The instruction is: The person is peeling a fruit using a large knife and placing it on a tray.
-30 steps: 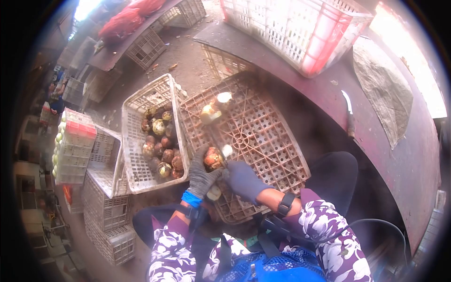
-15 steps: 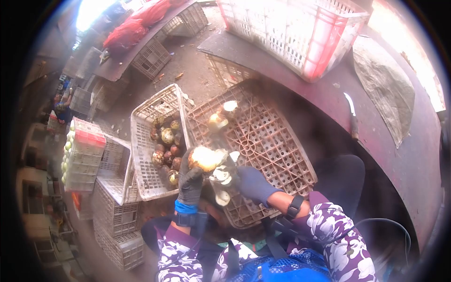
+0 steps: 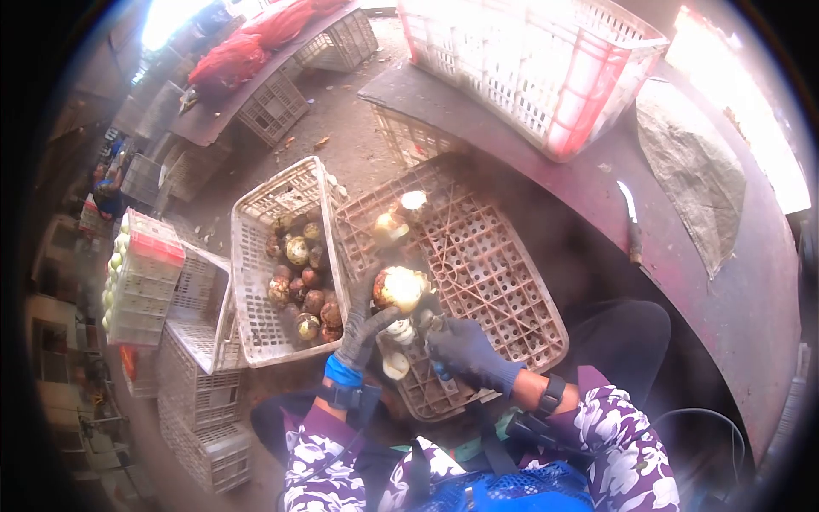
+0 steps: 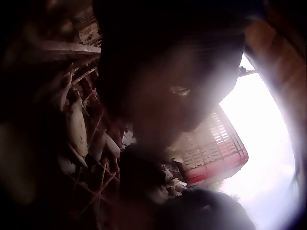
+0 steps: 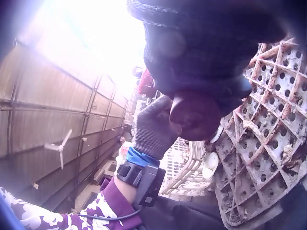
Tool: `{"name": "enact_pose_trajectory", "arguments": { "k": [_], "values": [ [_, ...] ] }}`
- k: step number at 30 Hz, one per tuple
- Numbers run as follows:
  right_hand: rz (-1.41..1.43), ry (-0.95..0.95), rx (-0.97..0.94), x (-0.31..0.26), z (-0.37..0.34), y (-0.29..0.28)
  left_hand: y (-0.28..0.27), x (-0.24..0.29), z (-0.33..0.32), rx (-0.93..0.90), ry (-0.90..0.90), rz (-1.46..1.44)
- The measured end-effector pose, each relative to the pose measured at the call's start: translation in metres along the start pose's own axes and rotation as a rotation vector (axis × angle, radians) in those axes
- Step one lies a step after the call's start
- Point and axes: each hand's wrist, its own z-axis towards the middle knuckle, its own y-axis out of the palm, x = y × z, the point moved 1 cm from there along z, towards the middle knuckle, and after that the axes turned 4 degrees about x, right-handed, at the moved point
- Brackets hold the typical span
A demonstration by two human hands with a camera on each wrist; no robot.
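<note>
Gloved in grey, my left hand grips a round, bulb-like vegetable with red-brown skin on one side and pale flesh on the other. My right hand, in a dark glove, is curled close beside it round a knife, whose thick round brown handle end faces the right wrist view; its blade is hidden. Pale peelings hang below the vegetable and lie near it. Under both hands is an overturned brownish plastic crate. Two pale pieces lie towards its far end.
A white crate of unpeeled brown vegetables stands to the left. Another knife and a grey cloth lie on the table at right, with a red-and-white crate. More crates are stacked far left.
The vegetable has turned from its brown side to show pale flesh, and peelings have appeared beneath it. My right hand has drawn slightly down and right.
</note>
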Motion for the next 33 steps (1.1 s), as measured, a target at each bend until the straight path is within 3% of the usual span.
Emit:
{"name": "enact_pose_trajectory", "arguments": {
  "k": [5,8,12,15,19,22,25,28,31,33],
  "values": [
    [-0.207,-0.037,0.018,0.012,0.004,-0.016,-0.007,-0.015,0.015,0.003,0.097,0.221],
    [-0.409,-0.080,0.023,0.009,-0.003,-0.018,-0.021,-0.047,0.024,-0.018,-0.004,0.090],
    [-0.538,-0.052,0.041,0.007,-0.011,-0.015,-0.030,-0.033,0.021,-0.117,0.006,0.009],
    [-0.591,-0.161,-0.001,-0.005,-0.028,-0.012,-0.026,-0.018,0.012,-0.019,-0.133,-0.117],
    [-0.679,-0.307,-0.046,0.003,-0.035,-0.013,-0.028,-0.040,0.013,0.113,0.071,0.600],
    [-0.575,-0.329,-0.035,0.008,-0.041,-0.012,-0.027,-0.034,0.010,0.087,0.069,0.727],
    [-0.452,-0.043,-0.104,-0.006,-0.049,-0.015,-0.020,-0.023,0.008,0.029,-0.071,0.517],
    [-0.365,-0.073,-0.050,-0.014,-0.053,-0.016,-0.015,-0.016,0.004,-0.034,-0.037,0.405],
    [-0.546,-0.230,-0.015,-0.011,-0.042,-0.022,-0.009,-0.018,-0.001,-0.054,0.036,0.396],
    [-0.598,-0.196,-0.015,-0.014,-0.039,-0.022,-0.009,-0.018,-0.001,-0.099,0.068,0.455]
  ]
}}
